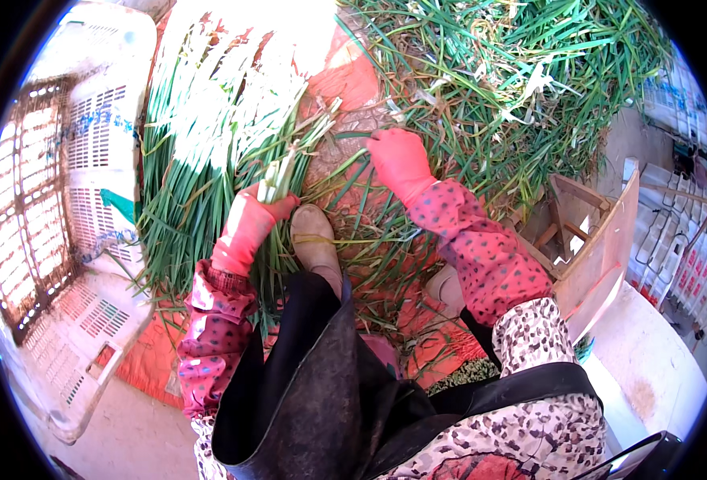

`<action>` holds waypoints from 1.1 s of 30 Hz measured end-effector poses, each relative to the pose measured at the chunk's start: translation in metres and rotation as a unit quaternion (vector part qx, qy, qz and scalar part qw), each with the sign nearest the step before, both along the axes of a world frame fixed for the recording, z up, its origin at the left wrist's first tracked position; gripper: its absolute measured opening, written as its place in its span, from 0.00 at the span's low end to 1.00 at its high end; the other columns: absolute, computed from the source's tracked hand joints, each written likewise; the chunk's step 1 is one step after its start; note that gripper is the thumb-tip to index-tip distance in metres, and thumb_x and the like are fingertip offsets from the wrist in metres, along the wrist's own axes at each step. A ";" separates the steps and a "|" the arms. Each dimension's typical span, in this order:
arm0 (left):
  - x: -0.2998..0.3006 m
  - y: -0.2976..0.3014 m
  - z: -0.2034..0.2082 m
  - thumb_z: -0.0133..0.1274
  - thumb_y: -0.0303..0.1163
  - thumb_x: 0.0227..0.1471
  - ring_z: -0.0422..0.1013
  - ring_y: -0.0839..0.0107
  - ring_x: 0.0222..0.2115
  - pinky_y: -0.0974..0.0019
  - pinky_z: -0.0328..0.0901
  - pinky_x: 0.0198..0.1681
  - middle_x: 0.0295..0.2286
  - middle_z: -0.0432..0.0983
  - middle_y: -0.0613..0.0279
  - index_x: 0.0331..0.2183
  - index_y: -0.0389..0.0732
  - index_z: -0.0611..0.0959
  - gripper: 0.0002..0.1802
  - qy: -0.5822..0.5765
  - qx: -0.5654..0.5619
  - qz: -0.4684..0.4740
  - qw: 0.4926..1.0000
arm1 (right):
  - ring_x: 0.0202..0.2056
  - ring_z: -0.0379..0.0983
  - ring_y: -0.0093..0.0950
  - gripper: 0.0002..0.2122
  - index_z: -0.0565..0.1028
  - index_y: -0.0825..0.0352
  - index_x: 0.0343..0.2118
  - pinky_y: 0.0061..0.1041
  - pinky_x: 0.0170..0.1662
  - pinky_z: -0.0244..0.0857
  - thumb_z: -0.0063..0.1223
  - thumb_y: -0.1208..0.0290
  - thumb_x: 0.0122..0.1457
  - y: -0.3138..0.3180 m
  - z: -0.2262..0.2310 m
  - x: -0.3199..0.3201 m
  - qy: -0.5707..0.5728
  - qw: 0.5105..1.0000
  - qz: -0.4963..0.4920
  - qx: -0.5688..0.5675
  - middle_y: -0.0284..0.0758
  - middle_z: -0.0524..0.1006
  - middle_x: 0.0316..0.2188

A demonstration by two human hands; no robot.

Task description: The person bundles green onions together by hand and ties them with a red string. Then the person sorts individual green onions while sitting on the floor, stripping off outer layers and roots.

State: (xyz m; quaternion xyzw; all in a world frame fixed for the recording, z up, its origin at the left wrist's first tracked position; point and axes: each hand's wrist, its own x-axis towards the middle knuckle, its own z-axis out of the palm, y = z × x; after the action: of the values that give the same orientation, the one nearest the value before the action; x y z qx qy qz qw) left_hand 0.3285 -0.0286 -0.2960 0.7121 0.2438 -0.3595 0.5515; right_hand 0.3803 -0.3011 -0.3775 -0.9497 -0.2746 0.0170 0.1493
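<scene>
Red ground sheet [149,360], crowded underfoot

On the left, beside the near shoe [315,236], left hand [253,220] closed around a bunch of green stalks [277,178]. Farther right, right hand [401,164] curled narrow, seemingly on a thin leaf [352,135]. Likeliest trouble: fanning out of the bunch, from a loosened grip. Also possible: tearing from a hard tug, mixing with the left heap [173,232] alongside, or crushing under the shoe.

The scene is viewed from the person's head, with the wide lens aimed steeply down past the apron [313,392] to the floor [125,412]. The left hand [249,224] and right hand [402,166] are seen from above, fairly near; the crate [89,224] is bent along the curved left rim, and the corners are blacked out.
</scene>
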 end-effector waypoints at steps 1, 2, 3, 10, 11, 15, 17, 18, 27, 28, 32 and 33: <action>-0.001 0.002 0.000 0.60 0.31 0.43 0.71 0.78 0.28 0.72 0.65 0.34 0.26 0.78 0.65 0.36 0.36 0.81 0.15 -0.014 -0.005 0.022 1.000 | 0.27 0.74 0.38 0.03 0.75 0.60 0.23 0.37 0.30 0.66 0.51 0.70 0.46 0.002 -0.001 0.000 -0.019 0.999 0.024 -0.024 0.36 0.75 0.22; -0.002 0.005 0.001 0.60 0.31 0.43 0.70 0.79 0.27 0.72 0.65 0.34 0.26 0.78 0.65 0.36 0.36 0.81 0.15 -0.028 -0.011 0.043 0.999 | 0.27 0.74 0.38 0.03 0.76 0.60 0.23 0.37 0.30 0.66 0.51 0.71 0.45 0.004 -0.002 0.001 -0.038 0.997 0.047 -0.047 0.35 0.75 0.22; -0.001 0.005 0.006 0.61 0.31 0.43 0.70 0.79 0.27 0.71 0.65 0.33 0.25 0.78 0.65 0.35 0.36 0.81 0.15 -0.042 -0.016 0.065 0.997 | 0.28 0.74 0.37 0.03 0.76 0.60 0.23 0.37 0.31 0.67 0.52 0.70 0.45 0.004 -0.002 0.003 0.010 0.996 0.049 -0.074 0.35 0.75 0.22; -0.001 0.027 0.037 0.55 0.32 0.49 0.71 0.75 0.22 0.71 0.64 0.28 0.21 0.77 0.62 0.30 0.34 0.80 0.10 -0.058 0.003 0.128 0.990 | 0.34 0.75 0.38 0.08 0.77 0.61 0.26 0.37 0.32 0.69 0.54 0.62 0.48 0.015 0.071 0.005 0.358 0.839 0.258 -0.318 0.39 0.77 0.26; 0.001 0.025 0.038 0.55 0.32 0.49 0.72 0.74 0.21 0.71 0.65 0.27 0.20 0.77 0.61 0.30 0.34 0.80 0.10 -0.044 0.000 0.133 0.990 | 0.33 0.75 0.38 0.08 0.76 0.61 0.25 0.37 0.32 0.68 0.54 0.62 0.48 0.020 0.067 0.008 0.292 0.908 0.195 -0.230 0.39 0.76 0.25; -0.003 0.016 0.021 0.54 0.28 0.47 0.72 0.75 0.23 0.72 0.67 0.24 0.26 0.77 0.60 0.34 0.33 0.80 0.10 -0.050 -0.028 0.151 0.987 | 0.27 0.75 0.37 0.04 0.73 0.61 0.20 0.39 0.31 0.68 0.52 0.69 0.47 0.082 0.050 0.022 0.095 0.993 0.007 0.064 0.38 0.74 0.23; 0.004 0.008 0.016 0.54 0.27 0.47 0.72 0.75 0.24 0.72 0.68 0.24 0.29 0.77 0.60 0.35 0.33 0.80 0.11 -0.082 -0.018 0.156 0.984 | 0.27 0.74 0.37 0.03 0.74 0.61 0.20 0.37 0.29 0.68 0.50 0.70 0.46 0.099 0.015 0.016 0.063 0.997 -0.021 0.040 0.37 0.73 0.22; 0.004 0.008 0.016 0.54 0.26 0.47 0.72 0.75 0.24 0.73 0.68 0.24 0.29 0.77 0.60 0.36 0.34 0.80 0.11 -0.090 -0.006 0.156 0.984 | 0.26 0.74 0.37 0.03 0.74 0.61 0.20 0.36 0.29 0.68 0.50 0.70 0.46 0.106 0.012 0.014 0.051 0.998 -0.027 0.030 0.37 0.73 0.21; -0.008 -0.006 0.006 0.57 0.30 0.44 0.69 0.77 0.18 0.73 0.63 0.22 0.21 0.76 0.64 0.31 0.35 0.81 0.10 -0.044 0.012 0.144 0.988 | 0.28 0.75 0.36 0.01 0.74 0.60 0.20 0.35 0.29 0.69 0.52 0.72 0.44 0.097 0.038 0.004 0.073 0.995 -0.009 0.069 0.36 0.72 0.23; -0.008 -0.010 0.002 0.59 0.32 0.43 0.69 0.77 0.17 0.72 0.62 0.22 0.20 0.75 0.65 0.31 0.37 0.81 0.11 -0.026 0.030 0.138 0.990 | 0.28 0.75 0.36 0.01 0.74 0.60 0.21 0.34 0.29 0.69 0.52 0.72 0.44 0.102 0.036 0.008 0.072 0.993 -0.027 0.093 0.36 0.72 0.23; -0.011 -0.018 -0.038 0.59 0.36 0.43 0.70 0.77 0.17 0.70 0.64 0.23 0.18 0.75 0.64 0.31 0.39 0.81 0.12 -0.060 0.059 0.091 0.992 | 0.26 0.74 0.40 0.05 0.72 0.60 0.26 0.38 0.27 0.68 0.49 0.65 0.51 0.111 -0.010 0.006 0.085 0.996 0.032 0.019 0.36 0.72 0.23; -0.015 -0.018 -0.046 0.59 0.36 0.43 0.70 0.76 0.17 0.69 0.64 0.23 0.18 0.76 0.64 0.31 0.38 0.81 0.13 -0.066 0.063 0.098 0.991 | 0.26 0.74 0.40 0.05 0.72 0.60 0.26 0.38 0.27 0.68 0.49 0.66 0.51 0.114 -0.007 0.008 0.093 0.995 0.006 0.039 0.36 0.73 0.24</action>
State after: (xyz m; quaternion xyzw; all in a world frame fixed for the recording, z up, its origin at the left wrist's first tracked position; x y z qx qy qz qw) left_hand 0.3132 -0.0467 -0.3419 0.7404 0.2971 -0.2398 0.5532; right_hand 0.3888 -0.1875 -0.3843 -0.9359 -0.2654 0.0949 0.2114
